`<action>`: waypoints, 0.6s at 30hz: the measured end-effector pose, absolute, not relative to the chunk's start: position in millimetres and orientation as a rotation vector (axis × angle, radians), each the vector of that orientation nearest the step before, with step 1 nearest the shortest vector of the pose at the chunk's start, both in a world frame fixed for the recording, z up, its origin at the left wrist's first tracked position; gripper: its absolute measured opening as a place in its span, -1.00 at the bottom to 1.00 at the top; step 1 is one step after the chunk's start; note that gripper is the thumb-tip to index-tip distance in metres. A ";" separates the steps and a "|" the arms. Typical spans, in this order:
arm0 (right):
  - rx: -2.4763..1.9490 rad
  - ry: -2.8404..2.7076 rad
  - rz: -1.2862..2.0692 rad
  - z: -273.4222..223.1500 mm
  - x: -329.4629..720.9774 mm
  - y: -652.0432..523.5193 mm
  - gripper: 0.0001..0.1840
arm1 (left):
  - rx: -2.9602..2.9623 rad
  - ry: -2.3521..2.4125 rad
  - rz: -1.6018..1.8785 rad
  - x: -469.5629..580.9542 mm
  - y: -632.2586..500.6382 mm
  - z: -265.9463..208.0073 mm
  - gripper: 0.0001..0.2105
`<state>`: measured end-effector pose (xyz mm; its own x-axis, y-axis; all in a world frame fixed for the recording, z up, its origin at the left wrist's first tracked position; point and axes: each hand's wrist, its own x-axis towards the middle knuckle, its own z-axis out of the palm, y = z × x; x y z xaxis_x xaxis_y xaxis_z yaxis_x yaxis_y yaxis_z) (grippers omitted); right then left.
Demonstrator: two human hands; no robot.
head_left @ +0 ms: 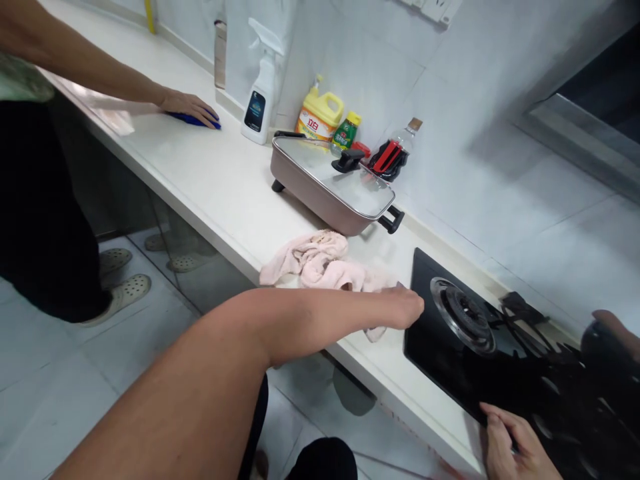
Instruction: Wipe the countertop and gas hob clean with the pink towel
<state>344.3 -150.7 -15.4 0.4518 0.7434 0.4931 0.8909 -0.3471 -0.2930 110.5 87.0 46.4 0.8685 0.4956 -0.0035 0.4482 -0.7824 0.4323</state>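
Note:
My left hand (406, 308) is closed at the right end of a crumpled pink cloth (333, 270), beside the left edge of a black gas stove (435, 363). Part of the cloth hangs out below my wrist; the fingertips are hidden. At the lower right, my right hand (520, 443) grips the stove's front edge with thumb and forefinger. A round burner (463, 313) sits in the stove's glass top, and a dark pan support (530, 320) lies farther back on it.
An electric pan (320, 190) with a glass lid stands behind the cloth. Near the wall are a spray bottle (260, 93), a yellow detergent jug (320, 113), a green bottle (346, 133) and a sauce bottle (395, 153). At left, another person's hand (187, 105) presses a blue cloth (195, 121) on the counter.

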 end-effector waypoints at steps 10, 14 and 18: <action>-2.190 -1.362 -0.341 -19.0 351.3 -153.7 -0.56 | 2.598 0.600 0.113 102.0 68.2 29.5 -0.94; -2.076 -1.657 -0.321 -17.4 361.1 -150.9 -0.53 | 2.542 0.694 0.065 113.9 85.6 30.2 -0.85; -2.012 -1.905 -0.401 -10.3 390.1 -155.9 -0.45 | 2.497 0.749 0.063 111.3 95.0 43.1 -0.81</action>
<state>390.1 -155.9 -10.3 0.0609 0.9016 0.4282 0.9977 -0.0427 -0.0520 111.3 95.0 43.1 0.8454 0.5241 -0.1030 0.4995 -0.7074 0.5002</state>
